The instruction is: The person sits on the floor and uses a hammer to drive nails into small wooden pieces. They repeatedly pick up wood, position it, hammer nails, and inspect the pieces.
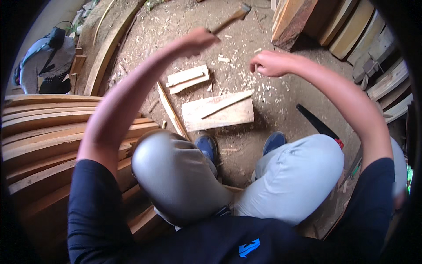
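My left hand (200,42) is closed round the wooden handle of a hammer (231,20), raised with its small dark metal head up and away from me. Off to the right, my right hand (272,64) hovers over the ground with fingers curled in; whatever they may hold is hidden. Between my feet and hands lies a pale wooden board (220,116) with a thin wood strip (227,104) slanting across it. Just beyond rests a smaller wood block (189,79) with another narrow piece on top.
A handsaw (316,121) with a red handle lies by my right knee. Curved timbers (48,127) are stacked at left; more timber pieces (351,31) stand at far right. Wood chips (263,81) litter the dirt floor. Another person (48,61) bends at far left.
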Motion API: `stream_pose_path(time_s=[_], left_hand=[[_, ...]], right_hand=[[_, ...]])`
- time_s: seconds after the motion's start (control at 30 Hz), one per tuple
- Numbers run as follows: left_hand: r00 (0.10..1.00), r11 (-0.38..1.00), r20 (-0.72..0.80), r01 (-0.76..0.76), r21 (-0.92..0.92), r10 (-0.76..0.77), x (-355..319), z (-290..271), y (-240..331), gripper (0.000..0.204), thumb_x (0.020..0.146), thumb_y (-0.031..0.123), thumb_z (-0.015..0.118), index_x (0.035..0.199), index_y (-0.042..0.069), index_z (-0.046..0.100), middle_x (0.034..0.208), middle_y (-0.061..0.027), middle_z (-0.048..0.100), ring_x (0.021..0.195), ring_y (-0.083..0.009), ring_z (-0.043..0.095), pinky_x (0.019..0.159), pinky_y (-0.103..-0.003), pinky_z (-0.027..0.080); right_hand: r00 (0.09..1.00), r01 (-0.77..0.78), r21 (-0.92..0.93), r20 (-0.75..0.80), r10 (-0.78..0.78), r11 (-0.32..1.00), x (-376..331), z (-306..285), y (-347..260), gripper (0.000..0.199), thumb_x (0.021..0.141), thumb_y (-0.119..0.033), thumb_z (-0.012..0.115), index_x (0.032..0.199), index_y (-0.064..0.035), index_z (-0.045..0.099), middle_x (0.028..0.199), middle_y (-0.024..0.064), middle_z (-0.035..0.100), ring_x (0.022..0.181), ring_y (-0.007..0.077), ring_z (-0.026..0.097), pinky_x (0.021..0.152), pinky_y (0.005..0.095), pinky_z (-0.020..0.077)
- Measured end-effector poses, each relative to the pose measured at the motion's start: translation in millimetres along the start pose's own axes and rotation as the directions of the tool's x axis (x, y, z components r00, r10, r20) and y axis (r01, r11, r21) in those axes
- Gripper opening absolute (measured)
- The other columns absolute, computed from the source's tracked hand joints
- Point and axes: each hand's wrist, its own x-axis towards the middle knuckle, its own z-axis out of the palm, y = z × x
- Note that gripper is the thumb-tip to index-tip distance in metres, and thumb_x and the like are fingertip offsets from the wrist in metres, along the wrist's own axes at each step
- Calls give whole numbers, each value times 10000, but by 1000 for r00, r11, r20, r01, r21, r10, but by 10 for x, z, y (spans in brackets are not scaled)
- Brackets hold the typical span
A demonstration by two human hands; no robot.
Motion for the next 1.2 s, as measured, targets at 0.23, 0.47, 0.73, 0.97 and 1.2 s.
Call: stream_pose_path(time_s=[0.23,0.47,0.73,0.97,1.2], left_hand=[[996,969,-62,44,-242,-61,-394,778,26,360,1028,313,497,1057,-38,569,691,-6,525,560,-104,498,467,-310,425],[930,932,60,-361,-38,363,-445,1212,71,539,1025,447,471,1202,-62,456,1022,-238,629,902,-292,663,794,-424,541],[859,797,195,-512,321,474,-494,1449,-890,767,737,552,798,1294,121,495,1200,-202,570,1146,-362,559,948,-429,477],[926,924,-8,-378,-52,378,-385,1850,-1268,367,832,236,763,1118,23,675,945,-161,728,867,-286,714,819,-377,563],[940,951,-184,-302,-62,286,-532,1718,-1156,168,834,97,745,1000,72,749,870,-134,718,822,-234,706,760,-328,558]], right_hand=[[928,-57,981,-16,372,185,59,25,-523,746,947,-544,556,1407,25,406,1202,250,567,1087,311,598,924,385,530],[776,127,975,15,630,-180,318,279,-506,226,1025,-223,504,974,-4,522,932,129,536,785,193,582,712,281,522],[758,141,988,-152,634,68,-329,844,97,172,1002,-211,558,973,-81,449,695,-52,416,475,5,362,358,187,314],[821,43,958,-196,537,284,-689,1323,221,259,973,-292,624,1091,-83,526,718,-64,444,505,3,350,415,191,293],[865,-70,904,-156,477,423,-803,1372,-30,301,984,-336,602,1064,-46,597,714,-63,472,603,48,420,533,247,368]])
